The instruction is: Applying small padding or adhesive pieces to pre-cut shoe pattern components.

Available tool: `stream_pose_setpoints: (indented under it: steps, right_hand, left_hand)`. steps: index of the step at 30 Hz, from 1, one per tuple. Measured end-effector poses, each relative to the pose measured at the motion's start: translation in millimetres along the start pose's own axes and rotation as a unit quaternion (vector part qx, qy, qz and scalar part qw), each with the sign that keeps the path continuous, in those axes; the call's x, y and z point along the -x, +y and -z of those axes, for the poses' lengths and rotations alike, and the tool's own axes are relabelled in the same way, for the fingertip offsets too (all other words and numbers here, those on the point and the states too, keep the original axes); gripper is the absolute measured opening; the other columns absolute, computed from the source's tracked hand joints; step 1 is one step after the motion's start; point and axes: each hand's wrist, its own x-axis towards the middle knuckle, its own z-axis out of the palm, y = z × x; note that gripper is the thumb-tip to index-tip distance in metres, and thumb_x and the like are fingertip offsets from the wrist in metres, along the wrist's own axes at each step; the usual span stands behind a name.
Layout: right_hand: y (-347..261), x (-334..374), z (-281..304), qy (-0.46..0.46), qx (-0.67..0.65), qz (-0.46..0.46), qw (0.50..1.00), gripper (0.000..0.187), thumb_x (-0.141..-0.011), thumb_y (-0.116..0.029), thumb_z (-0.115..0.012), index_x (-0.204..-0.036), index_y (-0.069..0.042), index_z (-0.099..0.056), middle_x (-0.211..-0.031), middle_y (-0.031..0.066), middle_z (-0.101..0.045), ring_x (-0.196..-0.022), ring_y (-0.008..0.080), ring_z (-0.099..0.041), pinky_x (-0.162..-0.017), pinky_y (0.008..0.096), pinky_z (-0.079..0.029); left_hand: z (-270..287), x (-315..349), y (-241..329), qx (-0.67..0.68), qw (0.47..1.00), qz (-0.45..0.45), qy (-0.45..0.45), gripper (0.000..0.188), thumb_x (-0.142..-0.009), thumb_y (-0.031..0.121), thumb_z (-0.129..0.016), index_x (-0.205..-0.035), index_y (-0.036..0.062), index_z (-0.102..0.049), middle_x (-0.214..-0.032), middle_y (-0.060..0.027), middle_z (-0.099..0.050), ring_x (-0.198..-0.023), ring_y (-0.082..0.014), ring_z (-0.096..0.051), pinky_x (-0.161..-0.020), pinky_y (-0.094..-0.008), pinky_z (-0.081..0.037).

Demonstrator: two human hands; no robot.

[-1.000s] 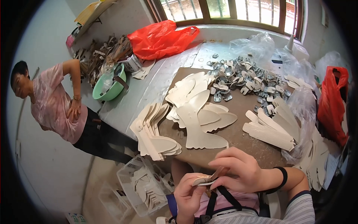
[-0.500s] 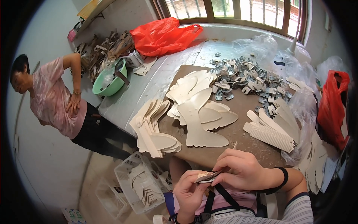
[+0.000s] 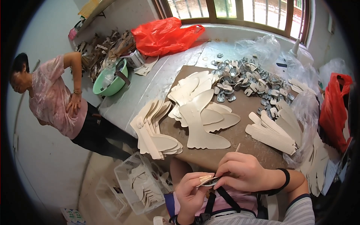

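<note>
Low in front of me, close to my body, both hands meet at a small cream piece with a dark metallic part (image 3: 210, 182), which looks like a strap end with a buckle. My left hand (image 3: 188, 192) is closed, pinching it from the left between thumb and fingers. From the right, the fingers of my right hand (image 3: 245, 173) pinch its other side; a thin pale stick (image 3: 238, 147) pokes up above that hand. Beyond them on the table lie cream shoe-upper pieces (image 3: 195, 123), a fanned stack of cut pieces (image 3: 150, 131) and metal buckles (image 3: 243, 77).
Cream straps (image 3: 272, 133) lie at the right of the brown board (image 3: 210, 155). A white basket of cut pieces (image 3: 125, 176) stands on the floor at left. Red bags (image 3: 165, 37), a green basin (image 3: 112, 84) and clear plastic surround the table. A person (image 3: 56, 97) stands at left.
My fingers have shifted slightly on the small piece, which is tilted a little differently. The thin stick at my right hand stands slightly higher. The view has barely moved.
</note>
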Motion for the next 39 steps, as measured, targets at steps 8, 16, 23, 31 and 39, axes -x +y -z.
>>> stream_pose_setpoints:
  steps: [8, 16, 23, 31, 39]
  right_hand:
    - [-6.2, 8.7, 2.3, 0.034, 0.138, 0.083, 0.986, 0.020, -0.075, -0.013, -0.075, -0.088, -0.002, -0.066, -0.084, 0.0076, -0.059, -0.073, 0.0236, -0.059, -0.062, 0.0327, -0.049]
    - [-7.7, 9.1, 3.3, 0.039, 0.094, 0.072, 0.992, 0.018, -0.072, -0.006, -0.074, -0.087, -0.001, -0.065, -0.084, 0.0080, -0.058, -0.073, 0.0245, -0.058, -0.064, 0.0322, -0.049]
    - [-8.6, 6.8, 3.6, 0.036, 0.086, 0.076, 0.993, 0.017, -0.072, -0.005, -0.074, -0.085, -0.001, -0.064, -0.083, 0.0080, -0.058, -0.072, 0.0244, -0.058, -0.063, 0.0321, -0.049]
    - [-11.3, 0.1, 0.3, 0.074, -0.007, 0.003, 0.997, 0.021, -0.071, -0.004, -0.076, -0.089, -0.003, -0.064, -0.086, 0.0085, -0.060, -0.073, 0.0242, -0.060, -0.064, 0.0319, -0.050]
    - [-4.9, 7.4, -2.9, 0.027, -0.022, 0.045, 0.998, 0.024, -0.071, -0.002, -0.076, -0.093, -0.003, -0.066, -0.086, 0.0087, -0.061, -0.072, 0.0237, -0.061, -0.061, 0.0294, -0.050]
  left_hand:
    - [-8.9, 4.5, 8.7, -0.035, 0.998, -0.002, 0.044, 0.016, -0.078, -0.003, -0.073, -0.094, -0.0029, -0.070, -0.094, -0.0159, -0.069, -0.079, -0.0178, -0.067, -0.070, -0.0260, -0.053]
    - [-10.9, 2.9, 9.8, -0.073, 0.997, 0.001, 0.024, 0.015, -0.079, -0.003, -0.072, -0.094, -0.0006, -0.071, -0.093, -0.0130, -0.071, -0.077, -0.0164, -0.067, -0.068, -0.0245, -0.052]
    - [-8.1, 4.0, 13.7, -0.053, 0.998, 0.027, 0.009, 0.015, -0.079, -0.004, -0.072, -0.094, -0.0012, -0.070, -0.093, -0.0141, -0.071, -0.079, -0.0177, -0.067, -0.070, -0.0251, -0.052]
    - [0.3, 3.7, 4.1, -0.028, 0.999, -0.002, -0.021, 0.014, -0.081, -0.003, -0.070, -0.094, -0.0029, -0.065, -0.096, -0.0173, -0.069, -0.083, -0.0195, -0.066, -0.071, -0.0270, -0.052]
    - [-3.0, 11.4, 5.1, 0.003, 1.000, -0.007, 0.006, 0.018, -0.079, -0.001, -0.073, -0.093, -0.0011, -0.063, -0.097, -0.0160, -0.067, -0.084, -0.0184, -0.064, -0.073, -0.0269, -0.052]
